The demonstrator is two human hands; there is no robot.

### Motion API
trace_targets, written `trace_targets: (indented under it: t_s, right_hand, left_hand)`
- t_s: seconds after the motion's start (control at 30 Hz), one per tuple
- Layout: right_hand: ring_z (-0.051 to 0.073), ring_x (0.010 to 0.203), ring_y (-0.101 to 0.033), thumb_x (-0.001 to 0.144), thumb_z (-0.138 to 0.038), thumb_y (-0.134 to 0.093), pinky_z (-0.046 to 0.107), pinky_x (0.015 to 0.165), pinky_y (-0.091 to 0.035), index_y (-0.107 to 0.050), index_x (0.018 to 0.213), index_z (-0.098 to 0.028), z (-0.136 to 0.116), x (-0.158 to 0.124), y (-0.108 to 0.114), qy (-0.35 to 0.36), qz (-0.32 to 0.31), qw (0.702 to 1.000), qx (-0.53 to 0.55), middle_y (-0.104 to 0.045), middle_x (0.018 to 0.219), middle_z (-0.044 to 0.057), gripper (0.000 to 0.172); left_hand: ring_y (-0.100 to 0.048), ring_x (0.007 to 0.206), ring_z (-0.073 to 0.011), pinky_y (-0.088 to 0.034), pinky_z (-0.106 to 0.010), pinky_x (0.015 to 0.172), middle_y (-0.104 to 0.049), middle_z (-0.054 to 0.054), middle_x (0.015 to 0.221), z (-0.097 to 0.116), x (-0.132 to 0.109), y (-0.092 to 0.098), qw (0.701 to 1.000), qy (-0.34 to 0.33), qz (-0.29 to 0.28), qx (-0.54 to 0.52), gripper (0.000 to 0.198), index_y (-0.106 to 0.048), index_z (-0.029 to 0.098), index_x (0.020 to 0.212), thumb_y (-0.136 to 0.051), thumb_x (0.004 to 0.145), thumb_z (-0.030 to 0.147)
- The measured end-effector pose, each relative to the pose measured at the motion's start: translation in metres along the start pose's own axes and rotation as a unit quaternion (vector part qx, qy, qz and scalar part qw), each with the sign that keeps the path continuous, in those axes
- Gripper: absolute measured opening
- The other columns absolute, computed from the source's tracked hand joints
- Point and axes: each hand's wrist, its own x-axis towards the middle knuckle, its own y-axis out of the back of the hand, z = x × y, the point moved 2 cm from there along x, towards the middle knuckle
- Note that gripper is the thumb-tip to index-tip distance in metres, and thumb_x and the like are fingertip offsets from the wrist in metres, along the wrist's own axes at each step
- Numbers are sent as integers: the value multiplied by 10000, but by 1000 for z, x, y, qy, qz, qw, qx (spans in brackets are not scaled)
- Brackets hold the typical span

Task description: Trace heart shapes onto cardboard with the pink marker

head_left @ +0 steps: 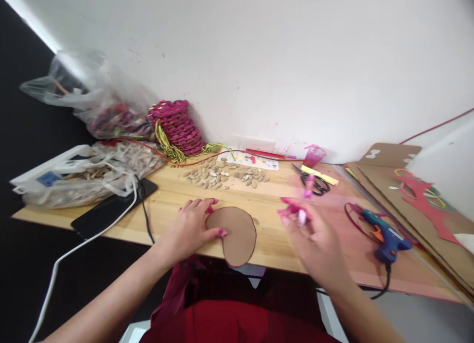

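Note:
My left hand [190, 224] holds a brown cardboard cutout [239, 234] at its left edge, thumb on top and fingers along the side. The cutout is rounded with a dark red outline, like a petal or half a heart, and reaches the table's front edge. To its right, my right hand [307, 234] is raised and blurred, its fingers closed around a slim pink pen-like stick [308, 186]. Motion smear hides the stick's exact kind. Black-handled scissors [314, 184] lie just beyond this hand.
Pistachio-like shells [218, 175] are scattered behind the cutout. A blue glue gun [387, 239] lies on the right near cardboard sheets [392, 185]. At the back stand a magenta braided coil [177, 128] and a pink cup [314, 156]. Plastic bags [81, 185] and a black phone-like slab [107, 217] are left.

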Motion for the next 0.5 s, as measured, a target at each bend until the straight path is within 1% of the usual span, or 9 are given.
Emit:
trace_targets:
  t_s: [0.07,0.17,0.23,0.27,0.33,0.4,0.43,0.5]
  right_hand:
    - [216,1020,-681,948,-311,-604,369,871,-574,-590,1269,-267,1,-5,-19,-24,-32,997,59,-673,1163,69,324]
    - [229,1087,-658,876,-248,-662,381,885,-566,-570,1286,-279,1,-16,-42,-45,-79,992,89,-626,1253,75,422]
    - [227,1120,-635,871,-232,-656,367,867,-566,-557,1301,-291,0,-21,-48,-50,-89,990,96,-607,1272,72,445]
    - [228,1132,-623,874,-230,-649,365,862,-563,-556,1302,-293,0,-23,-47,-50,-83,991,94,-602,1272,73,442]
    - [233,1140,-608,883,-227,-631,370,864,-554,-562,1292,-286,1,-25,-42,-54,-59,993,85,-602,1261,78,419]
    - [231,1133,-609,890,-221,-615,366,854,-552,-563,1284,-276,2,-25,-37,-67,-48,992,91,-608,1258,81,400]
    - [228,1133,-611,894,-216,-609,359,844,-552,-561,1282,-274,3,-26,-36,-75,-54,991,99,-610,1261,80,396]
    - [218,1138,-611,895,-205,-608,348,845,-551,-551,1291,-277,2,-27,-36,-76,-75,987,119,-610,1268,72,406]
  left_hand:
    - [-572,1233,-321,-424,-481,1086,-664,-126,1295,2,-6,-6,1000,-30,-3,-8,744,-548,186,1375,-808,737,468]
    - [-488,1364,-320,-391,-500,1144,-564,-120,1470,9,-12,-19,996,-91,-17,-8,850,-423,231,1501,-792,761,427]
    - [-421,1427,-319,-405,-502,1143,-466,-123,1558,12,-16,-27,992,-128,-12,1,927,-306,252,1565,-778,783,407]
    - [-405,1438,-319,-416,-501,1135,-433,-128,1577,13,-19,-29,990,-139,5,9,942,-263,258,1581,-765,799,411]
    - [-449,1393,-322,-446,-506,1102,-449,-139,1545,13,-25,-31,987,-145,64,37,907,-231,273,1588,-722,844,444]
    - [-545,1263,-321,-486,-512,1037,-542,-141,1420,11,-32,-33,980,-144,116,76,850,-242,285,1583,-677,879,481]
    - [-578,1195,-324,-505,-513,996,-577,-141,1361,11,-35,-34,976,-151,124,94,852,-247,283,1582,-672,877,505]
    - [-593,1134,-339,-517,-526,960,-593,-148,1341,13,-40,-39,969,-184,120,113,905,-238,273,1586,-686,852,554]
